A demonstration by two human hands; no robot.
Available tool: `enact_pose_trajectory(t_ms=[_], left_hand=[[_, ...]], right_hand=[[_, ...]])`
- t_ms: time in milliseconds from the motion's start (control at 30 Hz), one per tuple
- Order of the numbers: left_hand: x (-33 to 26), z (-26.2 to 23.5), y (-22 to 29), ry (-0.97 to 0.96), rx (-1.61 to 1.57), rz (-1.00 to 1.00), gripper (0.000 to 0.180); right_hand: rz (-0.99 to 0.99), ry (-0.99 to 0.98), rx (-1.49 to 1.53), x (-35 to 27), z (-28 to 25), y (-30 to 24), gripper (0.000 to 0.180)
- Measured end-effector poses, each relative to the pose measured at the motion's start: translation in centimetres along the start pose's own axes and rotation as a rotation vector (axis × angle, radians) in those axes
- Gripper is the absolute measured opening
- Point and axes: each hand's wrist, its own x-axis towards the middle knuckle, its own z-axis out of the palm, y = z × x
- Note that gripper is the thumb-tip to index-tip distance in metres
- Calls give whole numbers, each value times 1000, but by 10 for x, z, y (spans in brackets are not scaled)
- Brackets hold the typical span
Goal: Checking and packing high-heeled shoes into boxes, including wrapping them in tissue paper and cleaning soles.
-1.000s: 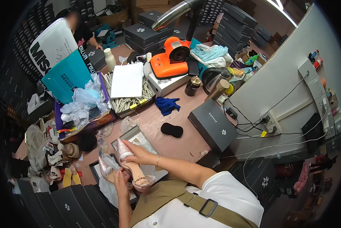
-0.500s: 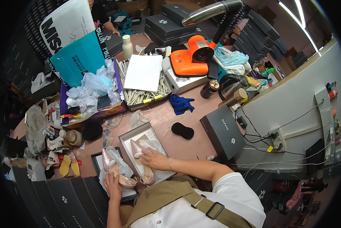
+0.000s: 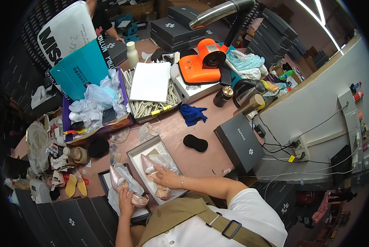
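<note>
Two pink glittery pointed shoes with ankle straps lie side by side, toes away from me. The left shoe (image 3: 115, 175) rests on white tissue in a dark open box (image 3: 104, 177). My left hand (image 3: 126, 201) is closed over its middle, fingers bent across the side. The right shoe (image 3: 147, 161) lies in a grey-rimmed, white-lined box part (image 3: 136, 149), with tissue beside it. Across its middle reaches my right hand (image 3: 166, 178), fingers curved over it and hiding that part. The strap and heel end shows below that hand.
A black hourglass-shaped pad (image 3: 195, 143) and a blue cloth (image 3: 193, 114) lie beyond the boxes. A closed dark shoebox (image 3: 239, 142) stands right. An orange machine (image 3: 200, 65) with a metal nozzle, a tray of white sticks (image 3: 174, 98) and a purple-edged box (image 3: 65, 108) line the back.
My left hand has shifted inward, onto the left shoe's middle. My right hand stays on the right shoe, whose strap end now looks bunched. The whole view has shifted slightly.
</note>
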Motion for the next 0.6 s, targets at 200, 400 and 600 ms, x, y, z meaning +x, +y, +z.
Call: enact_pose_trajectory(t_ms=[200, 400, 600], left_hand=[[-1, 3, -1, -4, 10, -10, 49], [-2, 5, -3, -1, 3, 3, 50], [-1, -2, 5, -8, -3, -23, 48]], right_hand=[[17, -125, 17, 1, -13, -2, 30], [8, -51, 12, 0, -4, -1, 27], [-1, -60, 2, 1, -2, -1, 27]])
